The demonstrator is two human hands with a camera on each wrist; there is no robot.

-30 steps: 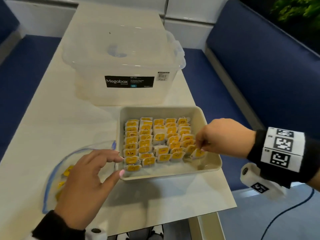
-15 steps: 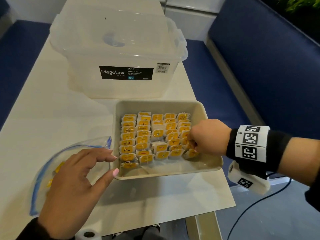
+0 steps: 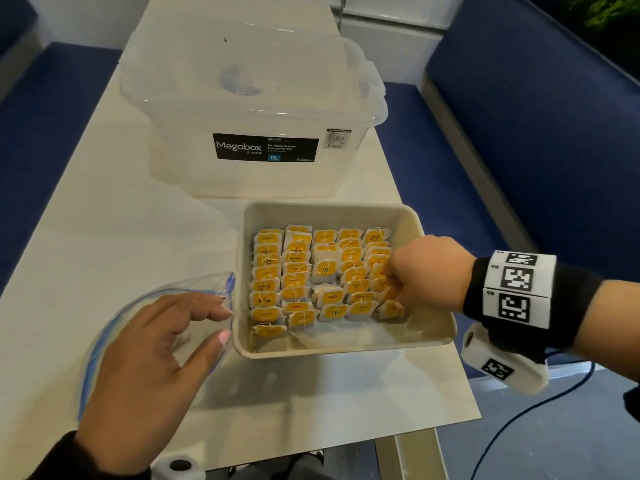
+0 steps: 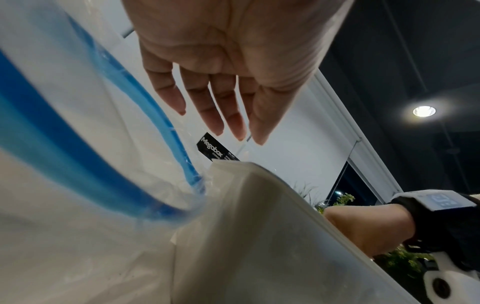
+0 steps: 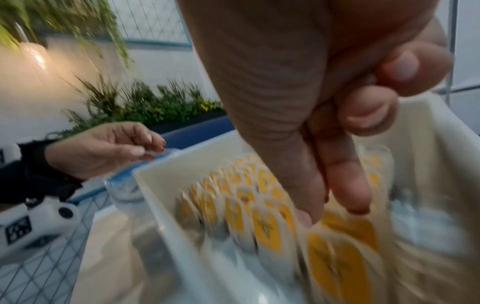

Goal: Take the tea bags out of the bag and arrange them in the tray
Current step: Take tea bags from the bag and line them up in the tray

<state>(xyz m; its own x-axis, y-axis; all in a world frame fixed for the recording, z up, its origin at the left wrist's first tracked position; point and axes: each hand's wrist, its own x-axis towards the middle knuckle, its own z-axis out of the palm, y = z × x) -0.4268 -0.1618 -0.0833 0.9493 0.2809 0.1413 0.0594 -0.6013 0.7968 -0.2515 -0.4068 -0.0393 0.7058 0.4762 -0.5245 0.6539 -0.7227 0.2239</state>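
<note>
A beige tray (image 3: 346,351) holds several rows of yellow-labelled tea bags (image 3: 322,271), standing close together. My right hand (image 3: 393,299) is inside the tray at its right column, thumb and forefinger pointing down and pinching the top of a tea bag (image 3: 391,310) at the front of that column. The right wrist view is blurred; there my right hand (image 5: 331,214) meets the tea bags (image 5: 267,230). Left of the tray lies a clear zip bag (image 3: 194,289) with a blue seal (image 4: 145,127). My left hand (image 3: 224,322) hovers over its mouth, fingers relaxed and holding nothing.
A clear lidded Megabox storage box (image 3: 256,109) stands right behind the tray. The tray sits near the table's right edge (image 3: 464,386). Blue bench seats (image 3: 519,150) run along both sides, and a dark cable (image 3: 512,420) crosses the floor at the right.
My right hand has moved left from the tray's front right corner, deeper over the right column, with the tea bag. My left hand has stayed over the zip bag.
</note>
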